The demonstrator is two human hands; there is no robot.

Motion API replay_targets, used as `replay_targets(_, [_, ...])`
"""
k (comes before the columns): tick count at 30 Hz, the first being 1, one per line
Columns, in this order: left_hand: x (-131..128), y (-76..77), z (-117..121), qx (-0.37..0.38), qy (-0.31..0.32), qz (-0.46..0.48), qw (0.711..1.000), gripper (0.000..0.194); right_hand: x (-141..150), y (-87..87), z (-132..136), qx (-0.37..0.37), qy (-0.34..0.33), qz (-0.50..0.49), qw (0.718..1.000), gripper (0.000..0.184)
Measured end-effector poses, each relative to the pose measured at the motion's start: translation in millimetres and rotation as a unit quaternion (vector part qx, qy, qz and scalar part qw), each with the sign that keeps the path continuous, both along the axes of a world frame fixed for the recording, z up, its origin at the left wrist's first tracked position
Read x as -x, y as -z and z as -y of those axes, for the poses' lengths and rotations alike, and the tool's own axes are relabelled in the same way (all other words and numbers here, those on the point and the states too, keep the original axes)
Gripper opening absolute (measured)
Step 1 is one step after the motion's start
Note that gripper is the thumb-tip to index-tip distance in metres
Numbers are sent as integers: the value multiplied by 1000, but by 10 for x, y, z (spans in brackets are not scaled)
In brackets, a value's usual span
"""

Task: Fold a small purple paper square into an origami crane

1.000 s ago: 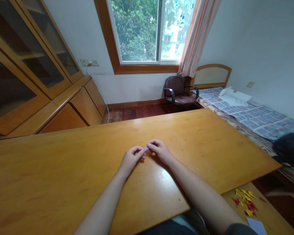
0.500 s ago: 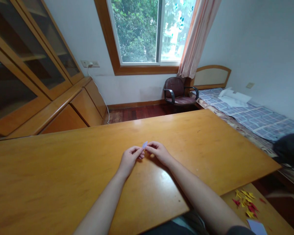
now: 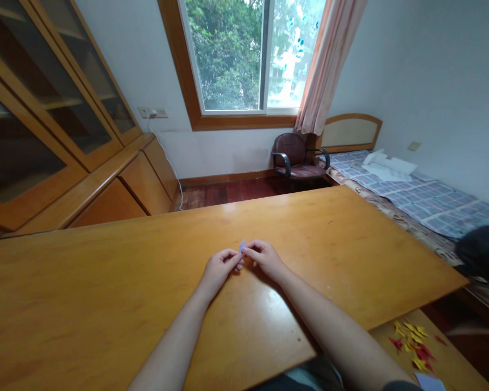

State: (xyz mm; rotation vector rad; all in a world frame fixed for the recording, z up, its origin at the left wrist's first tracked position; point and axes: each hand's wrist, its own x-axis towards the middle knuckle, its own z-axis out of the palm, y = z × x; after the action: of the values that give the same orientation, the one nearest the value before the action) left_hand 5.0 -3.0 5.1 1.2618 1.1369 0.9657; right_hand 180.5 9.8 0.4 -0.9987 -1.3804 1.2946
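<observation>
"Pinching the small lavender paper piece [image 3: 243,246], are they, both hands at once?"

"Yes; the left hand [image 3: 220,267] grasps its lower part between thumb and forefinger, the other fingers curled beneath; the right hand [image 3: 264,258] has thumb and forefinger closed on its right side; the piece is held up between the two sets of fingertips, above the wooden tabletop [image 3: 146,282]."

"And what differs from the frames before?"

"The paper, chiefly; a second ago it lay low and mostly covered by the fingers; half a second ago it showed as a wider shape, leaning to the right; now it is a narrow sliver with its point upward, and the right fingertips overlap it more; its exact folds are too small to tell."

"Have the surroundings changed?"

"Only in where they fall in view; the window [image 3: 232,54], the maroon armchair [image 3: 297,157] and the tabletop all sit slightly lower, as though the head had tipped up a little; on the lower wooden surface [image 3: 456,369], at the right, the yellow folded paper shapes [image 3: 416,330] and the red folded paper shapes [image 3: 424,353] keep their arrangement; the lavender paper sheet [image 3: 429,382] stays just beside them, cut off by the bottom edge."
</observation>
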Motion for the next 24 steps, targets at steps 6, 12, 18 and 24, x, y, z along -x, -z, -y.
replay_targets(6, [-1,-3,5,-12,-7,0,1000,35,14,18,-15,-10,-3,6,1000,27])
replay_targets(12, [10,28,0,-26,-10,-7,1000,32,19,11,-11,-8,-5,7,1000,25])
replay_targets(18, [18,17,-2,-28,-2,-6,1000,31,27,30,-20,-4,-1,13,1000,28])
replay_targets(24, [29,5,-30,-53,-5,-62,997,31,34,10,-14,-13,2,22,1000,27])
